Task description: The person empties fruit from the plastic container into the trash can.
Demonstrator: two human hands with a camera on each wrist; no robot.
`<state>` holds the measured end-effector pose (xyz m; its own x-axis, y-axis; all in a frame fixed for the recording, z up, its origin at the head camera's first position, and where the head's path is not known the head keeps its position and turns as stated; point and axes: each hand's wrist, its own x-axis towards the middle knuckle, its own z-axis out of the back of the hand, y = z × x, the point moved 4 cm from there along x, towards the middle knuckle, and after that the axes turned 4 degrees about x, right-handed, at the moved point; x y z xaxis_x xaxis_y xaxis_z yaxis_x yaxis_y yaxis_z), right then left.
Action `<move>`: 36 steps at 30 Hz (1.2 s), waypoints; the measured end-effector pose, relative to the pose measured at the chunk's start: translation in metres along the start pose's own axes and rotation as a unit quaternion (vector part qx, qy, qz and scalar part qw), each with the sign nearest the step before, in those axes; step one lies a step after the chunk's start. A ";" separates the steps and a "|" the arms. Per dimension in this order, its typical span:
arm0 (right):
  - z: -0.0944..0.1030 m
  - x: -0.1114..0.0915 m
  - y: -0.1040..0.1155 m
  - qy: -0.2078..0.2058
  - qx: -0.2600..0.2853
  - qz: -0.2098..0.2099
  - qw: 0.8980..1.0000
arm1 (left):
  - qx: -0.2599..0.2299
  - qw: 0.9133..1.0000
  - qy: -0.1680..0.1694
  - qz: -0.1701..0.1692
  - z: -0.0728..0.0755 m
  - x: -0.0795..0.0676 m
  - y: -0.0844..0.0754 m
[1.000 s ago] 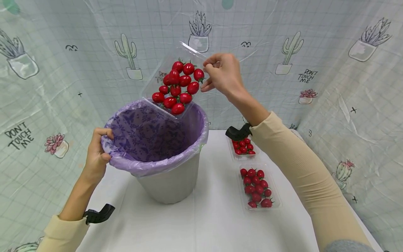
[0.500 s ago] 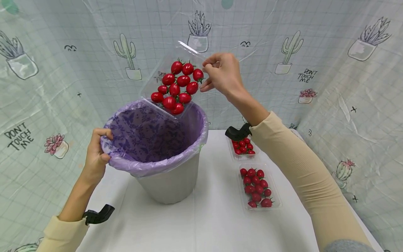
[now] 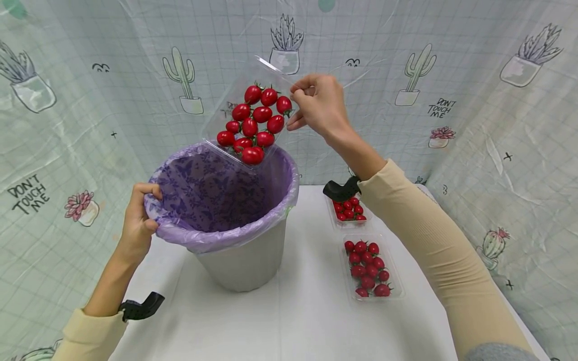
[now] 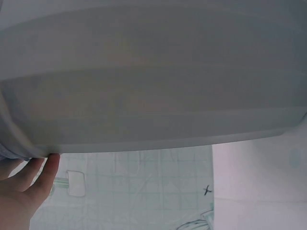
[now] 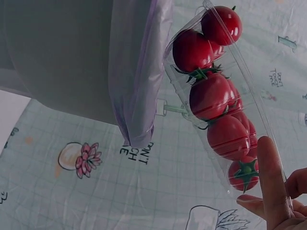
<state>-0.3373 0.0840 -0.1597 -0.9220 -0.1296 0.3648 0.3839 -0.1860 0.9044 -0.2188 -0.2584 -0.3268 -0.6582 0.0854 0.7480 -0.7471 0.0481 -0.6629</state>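
The right hand (image 3: pixel 322 103) is pinching one edge of a clear tray (image 3: pixel 271 66) between thumb and fingers, narrowly and by the margin only, which is probably leaving the contents free of the palm. The tray is hanging tilted above the back of a grey bin (image 3: pixel 253 263), its lower edge overlapping the far rim; the right wrist view is showing it right next to the purple liner (image 3: pixel 217 241), though I cannot tell whether the two are touching. Red tomatoes (image 3: pixel 249 127) are lying loosely inside the tray, clustering towards its lower side and leaving the upper left bare — the slope is likely holding them there. The left hand (image 3: pixel 139 215) is gripping the bin's rim at its left side, fingers curling over the liner and thumb staying outside, presumably steadying the bin and keeping the plastic folded in place. That liner is coating the inside and spilling over the lip all round, most likely so that the grey wall is keeping clean. On the white table (image 3: pixel 311 321), a second tray (image 3: pixel 393 281) of tomatoes is standing to the right of the bin, with a third tray (image 3: pixel 345 224) sitting just behind it, partly hiding behind the right wrist; both are seemingly standing within that arm's easy reach.
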 end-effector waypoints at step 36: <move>-0.003 -0.003 0.004 -0.010 -0.003 0.050 0.999 | -0.005 1.000 0.001 0.000 0.000 0.000 -0.001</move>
<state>-0.3329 0.0811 -0.1581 -0.8802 -0.1289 0.4569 0.4738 -0.1788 0.8623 -0.2181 -0.2579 -0.3259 -0.6572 0.0877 0.7486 -0.7469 0.0574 -0.6625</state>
